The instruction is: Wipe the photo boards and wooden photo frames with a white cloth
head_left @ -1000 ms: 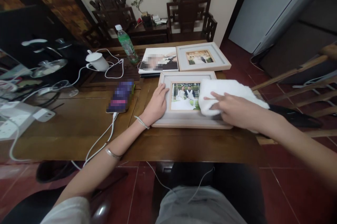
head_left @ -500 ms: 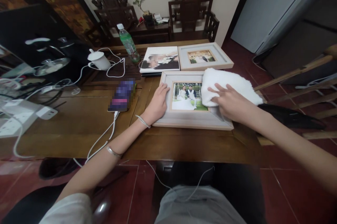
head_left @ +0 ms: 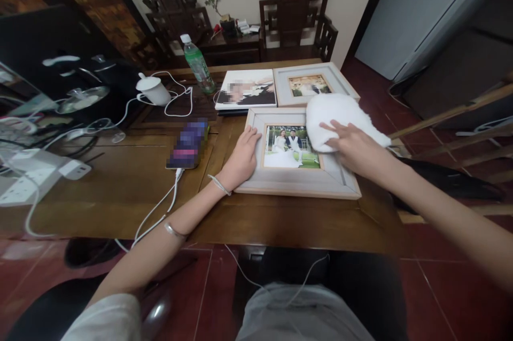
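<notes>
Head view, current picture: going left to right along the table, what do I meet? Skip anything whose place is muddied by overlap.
White socket strip → lidded white cup → phone → left hand → couple photo in the nearest frame → white cloth.

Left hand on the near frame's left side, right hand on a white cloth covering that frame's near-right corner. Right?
Wrong corner: in the head view, the white cloth covers the far-right corner of the near frame; the near-right one shows. Left hand on its left side, right hand on the cloth: correct.
</notes>
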A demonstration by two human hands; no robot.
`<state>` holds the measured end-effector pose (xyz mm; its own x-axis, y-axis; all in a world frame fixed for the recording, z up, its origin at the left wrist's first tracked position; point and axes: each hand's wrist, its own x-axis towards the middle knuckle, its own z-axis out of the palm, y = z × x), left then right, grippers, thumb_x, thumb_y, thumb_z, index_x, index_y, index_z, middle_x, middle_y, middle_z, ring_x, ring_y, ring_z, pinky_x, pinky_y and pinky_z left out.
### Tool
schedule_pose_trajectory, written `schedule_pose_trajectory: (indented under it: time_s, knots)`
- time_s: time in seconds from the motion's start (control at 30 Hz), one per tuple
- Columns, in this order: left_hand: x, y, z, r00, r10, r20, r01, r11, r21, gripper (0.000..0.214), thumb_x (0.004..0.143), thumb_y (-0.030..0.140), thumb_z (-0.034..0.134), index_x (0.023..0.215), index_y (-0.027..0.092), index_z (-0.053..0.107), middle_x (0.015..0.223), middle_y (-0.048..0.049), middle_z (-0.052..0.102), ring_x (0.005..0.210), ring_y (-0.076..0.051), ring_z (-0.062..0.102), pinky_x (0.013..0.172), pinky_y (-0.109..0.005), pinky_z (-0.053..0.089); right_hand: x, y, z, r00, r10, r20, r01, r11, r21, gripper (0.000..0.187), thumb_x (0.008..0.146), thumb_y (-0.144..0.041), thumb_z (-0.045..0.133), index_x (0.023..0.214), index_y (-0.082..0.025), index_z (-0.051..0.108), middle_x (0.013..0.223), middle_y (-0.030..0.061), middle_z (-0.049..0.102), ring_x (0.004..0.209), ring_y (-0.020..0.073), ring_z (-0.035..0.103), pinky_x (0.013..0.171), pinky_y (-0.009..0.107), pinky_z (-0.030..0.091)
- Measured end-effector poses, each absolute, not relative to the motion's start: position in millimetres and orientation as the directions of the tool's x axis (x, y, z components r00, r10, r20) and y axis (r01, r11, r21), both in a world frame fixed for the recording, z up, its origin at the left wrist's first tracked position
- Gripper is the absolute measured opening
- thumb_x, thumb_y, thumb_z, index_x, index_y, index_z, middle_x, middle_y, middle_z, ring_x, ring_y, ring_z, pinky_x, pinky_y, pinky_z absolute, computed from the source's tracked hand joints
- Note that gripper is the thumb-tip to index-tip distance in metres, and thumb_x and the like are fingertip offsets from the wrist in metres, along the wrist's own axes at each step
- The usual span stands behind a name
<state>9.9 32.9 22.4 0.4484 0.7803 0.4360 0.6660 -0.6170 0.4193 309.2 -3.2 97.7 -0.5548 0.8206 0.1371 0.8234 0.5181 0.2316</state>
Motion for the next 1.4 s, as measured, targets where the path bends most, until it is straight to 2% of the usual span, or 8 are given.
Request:
schedule_pose_trajectory:
  time_s: [0.23, 0.37, 0.47, 0.6, 0.77, 1.03, 1.23, 1.4]
  knots:
    - [9.4, 31.7, 26.0, 0.459, 0.788, 0.410, 0.668, -0.610, 0.425, 0.053, 0.076, 0.000, 0.038, 0.128, 0.008, 0.048, 0.143, -0.0190, 0.044, 0.142, -0.031, 0.027, 0.117, -0.055, 0.025, 285.2, -39.0, 102.2, -0.627, 0.777, 0.062, 0.774, 0.612, 0.161, 0.037, 0.070, 0.000, 0.046, 0.093, -0.011, 0.072, 0.130, 0.0192, 0.059, 0.121, 0.0324, 0.054, 0.102, 0.051, 0.041]
    - [9.7, 31.7, 25.3, 0.464, 0.783, 0.414, 0.656, -0.617, 0.434, 0.055, 0.076, 0.000, 0.038, 0.129, 0.010, 0.047, 0.144, -0.0171, 0.043, 0.143, -0.030, 0.026, 0.116, -0.057, 0.024, 275.9, -78.6, 117.4, -0.652, 0.758, 0.029, 0.756, 0.646, 0.102, 0.038, 0.071, -0.004, 0.043, 0.091, -0.018, 0.072, 0.120, 0.0138, 0.067, 0.111, 0.0278, 0.062, 0.095, 0.044, 0.050]
    - [10.2, 31.6, 25.1, 0.460, 0.783, 0.419, 0.664, -0.616, 0.424, 0.055, 0.076, 0.000, 0.039, 0.129, 0.012, 0.047, 0.144, -0.0155, 0.044, 0.142, -0.030, 0.027, 0.116, -0.057, 0.025, 274.1, -95.4, 117.9, -0.647, 0.761, 0.041, 0.762, 0.643, 0.073, 0.042, 0.071, -0.006, 0.043, 0.096, -0.024, 0.072, 0.123, 0.0092, 0.066, 0.113, 0.0263, 0.061, 0.097, 0.042, 0.051]
    - [10.7, 31.2, 25.9, 0.459, 0.785, 0.417, 0.678, -0.612, 0.407, 0.055, 0.076, -0.001, 0.039, 0.129, 0.010, 0.047, 0.143, -0.0168, 0.045, 0.142, -0.030, 0.028, 0.116, -0.055, 0.026, 278.9, -81.8, 105.3, -0.624, 0.779, 0.056, 0.781, 0.624, 0.025, 0.047, 0.070, -0.003, 0.046, 0.110, -0.014, 0.068, 0.133, 0.0158, 0.058, 0.125, 0.0301, 0.051, 0.107, 0.047, 0.042]
    - [10.2, 31.2, 26.9, 0.472, 0.784, 0.403, 0.698, -0.612, 0.372, 0.054, 0.075, -0.003, 0.038, 0.128, 0.005, 0.048, 0.142, -0.0212, 0.045, 0.141, -0.031, 0.029, 0.115, -0.054, 0.028, 289.1, -27.8, 91.1, -0.571, 0.815, 0.097, 0.821, 0.565, 0.084, 0.046, 0.070, -0.003, 0.049, 0.112, -0.008, 0.066, 0.142, 0.0194, 0.048, 0.134, 0.0346, 0.039, 0.110, 0.052, 0.034]
    - [9.3, 34.1, 24.3, 0.470, 0.772, 0.428, 0.685, -0.625, 0.374, 0.056, 0.075, -0.004, 0.038, 0.128, 0.008, 0.048, 0.142, -0.0186, 0.046, 0.141, -0.029, 0.030, 0.115, -0.053, 0.028, 282.3, -22.5, 98.8, -0.623, 0.779, 0.067, 0.767, 0.593, 0.246, 0.041, 0.077, -0.003, 0.041, 0.112, -0.006, 0.063, 0.128, 0.0244, 0.056, 0.118, 0.0330, 0.054, 0.101, 0.049, 0.040]
    - [9.5, 34.2, 25.1, 0.475, 0.781, 0.406, 0.688, -0.617, 0.381, 0.054, 0.075, -0.004, 0.039, 0.128, 0.004, 0.048, 0.142, -0.0222, 0.045, 0.142, -0.031, 0.028, 0.116, -0.054, 0.027, 267.8, -82.6, 108.7, -0.652, 0.758, 0.021, 0.743, 0.632, 0.221, 0.038, 0.072, -0.002, 0.046, 0.104, -0.008, 0.066, 0.113, 0.0239, 0.062, 0.110, 0.0360, 0.058, 0.091, 0.048, 0.047]
    - [9.8, 32.5, 26.6, 0.474, 0.779, 0.411, 0.695, -0.617, 0.369, 0.055, 0.076, -0.004, 0.038, 0.129, 0.009, 0.048, 0.143, -0.0171, 0.045, 0.142, -0.029, 0.029, 0.116, -0.053, 0.028, 269.9, -93.5, 110.3, -0.665, 0.744, 0.065, 0.742, 0.650, 0.166, 0.038, 0.072, -0.003, 0.046, 0.103, -0.009, 0.066, 0.112, 0.0215, 0.063, 0.110, 0.0338, 0.059, 0.093, 0.045, 0.048]
